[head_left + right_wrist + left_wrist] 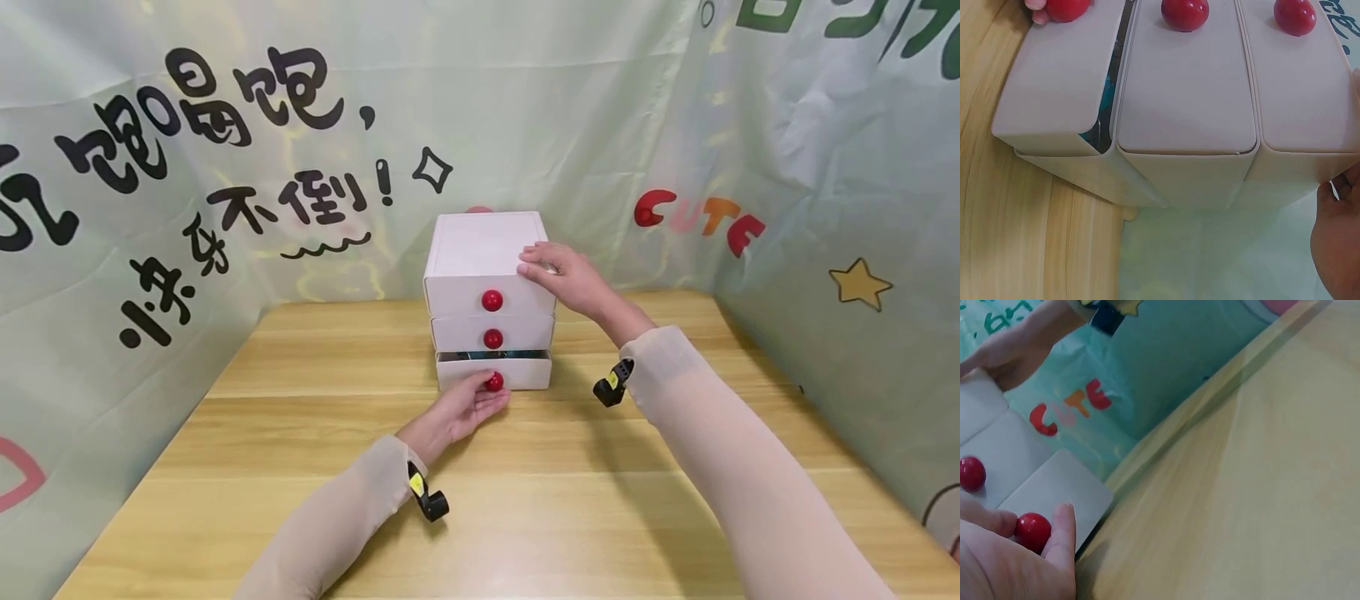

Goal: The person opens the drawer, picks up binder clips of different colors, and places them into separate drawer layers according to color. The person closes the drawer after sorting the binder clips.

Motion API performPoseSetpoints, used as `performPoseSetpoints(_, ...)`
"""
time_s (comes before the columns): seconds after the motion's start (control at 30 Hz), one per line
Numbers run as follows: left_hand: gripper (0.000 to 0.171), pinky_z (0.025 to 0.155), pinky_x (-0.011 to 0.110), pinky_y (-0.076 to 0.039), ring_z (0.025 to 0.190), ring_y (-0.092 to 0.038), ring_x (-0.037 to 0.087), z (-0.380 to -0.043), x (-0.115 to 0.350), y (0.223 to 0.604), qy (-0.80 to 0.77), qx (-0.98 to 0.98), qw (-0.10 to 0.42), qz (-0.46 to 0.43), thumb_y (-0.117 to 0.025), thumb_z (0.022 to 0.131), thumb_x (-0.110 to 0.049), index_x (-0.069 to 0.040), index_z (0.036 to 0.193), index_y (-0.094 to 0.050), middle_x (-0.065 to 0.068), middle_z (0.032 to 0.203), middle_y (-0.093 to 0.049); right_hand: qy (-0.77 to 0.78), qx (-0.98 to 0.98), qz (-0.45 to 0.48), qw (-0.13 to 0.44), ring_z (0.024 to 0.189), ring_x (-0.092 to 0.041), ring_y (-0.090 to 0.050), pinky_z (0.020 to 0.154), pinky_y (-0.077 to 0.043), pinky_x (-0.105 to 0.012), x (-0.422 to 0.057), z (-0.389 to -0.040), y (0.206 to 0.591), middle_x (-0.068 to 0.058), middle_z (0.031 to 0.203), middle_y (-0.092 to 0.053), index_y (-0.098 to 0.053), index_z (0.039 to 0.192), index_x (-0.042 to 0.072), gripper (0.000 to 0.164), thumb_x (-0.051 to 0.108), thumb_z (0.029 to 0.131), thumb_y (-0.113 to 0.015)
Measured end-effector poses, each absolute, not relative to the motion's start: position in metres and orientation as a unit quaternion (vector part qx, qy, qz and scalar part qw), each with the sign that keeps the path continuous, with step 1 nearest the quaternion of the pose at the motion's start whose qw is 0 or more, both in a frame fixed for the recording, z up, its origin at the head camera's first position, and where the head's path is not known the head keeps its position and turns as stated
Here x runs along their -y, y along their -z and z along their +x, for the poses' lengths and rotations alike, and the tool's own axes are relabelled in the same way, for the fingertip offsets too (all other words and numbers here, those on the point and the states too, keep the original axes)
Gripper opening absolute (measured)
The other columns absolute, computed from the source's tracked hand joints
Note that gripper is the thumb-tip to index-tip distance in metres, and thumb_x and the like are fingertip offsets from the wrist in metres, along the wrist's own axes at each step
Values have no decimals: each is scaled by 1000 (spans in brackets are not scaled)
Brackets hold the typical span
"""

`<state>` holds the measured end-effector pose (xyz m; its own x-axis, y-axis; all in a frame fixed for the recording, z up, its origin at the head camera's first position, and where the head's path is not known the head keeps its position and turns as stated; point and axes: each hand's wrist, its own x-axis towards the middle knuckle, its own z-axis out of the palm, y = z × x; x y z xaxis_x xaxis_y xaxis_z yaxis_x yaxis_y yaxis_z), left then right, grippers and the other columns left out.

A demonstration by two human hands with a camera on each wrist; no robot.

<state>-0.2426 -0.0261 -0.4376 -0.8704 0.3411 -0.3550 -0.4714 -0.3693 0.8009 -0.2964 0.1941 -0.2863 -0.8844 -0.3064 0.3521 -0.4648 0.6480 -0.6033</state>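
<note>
A white three-drawer box [487, 242] stands on the table with a round red knob on each drawer. Its bottom drawer [528, 373] is slightly pulled out, and something dark and bluish shows in the gap. My left hand [465, 404] pinches the bottom drawer's red knob [1033, 532] between thumb and fingers. On the top right edge of the box rests my right hand [566, 275], its fingers lying over the top. The middle drawer [1188, 87] and the top drawer [1304, 87] are closed.
The wooden table [337, 350] reaches back to a printed cloth backdrop [562, 125], which also runs along both sides. Each wrist carries a small black camera, such as the one [613, 383] on the right.
</note>
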Motion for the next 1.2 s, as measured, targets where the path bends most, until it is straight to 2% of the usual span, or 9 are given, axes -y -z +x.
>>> performPoseSetpoints(0.2, 35, 92, 34, -52, 117, -57, 38, -251, 25, 435, -827, -503, 242, -68, -55, 100, -17, 5, 127, -49, 23, 108, -61, -361, 900, 217, 113, 141, -23, -32, 115, -24, -47, -196, -297, 286, -4, 146, -48, -61, 133, 12, 53, 50, 96, -58)
performPoseSetpoints(0.5, 34, 92, 34, -52, 116, -58, 37, -256, 27, 434, -817, -513, 253, -68, -56, 99, -17, 5, 124, -51, 23, 106, -62, -348, 904, 222, 113, 140, -24, -34, 115, -24, -46, -195, -299, 283, -6, 145, -49, -62, 132, 11, 51, 46, 96, -59)
performPoseSetpoints(0.83, 26, 89, 32, -53, 95, -67, 27, -274, 31, 434, -809, -521, 261, -75, -55, 99, -15, 4, 117, -54, 19, 97, -64, -327, 911, 227, 106, 141, -22, -34, 115, -25, -46, -197, -297, 279, -4, 143, -53, -65, 128, 11, 49, 47, 95, -60)
performPoseSetpoints(1.2, 34, 91, 33, -52, 107, -61, 32, -282, 33, 437, -806, -519, 276, -66, -54, 100, -17, 3, 127, -49, 22, 108, -60, -316, 913, 239, 96, 141, -21, -34, 115, -25, -48, -204, -298, 277, -4, 143, -53, -65, 129, 12, 47, 44, 96, -61)
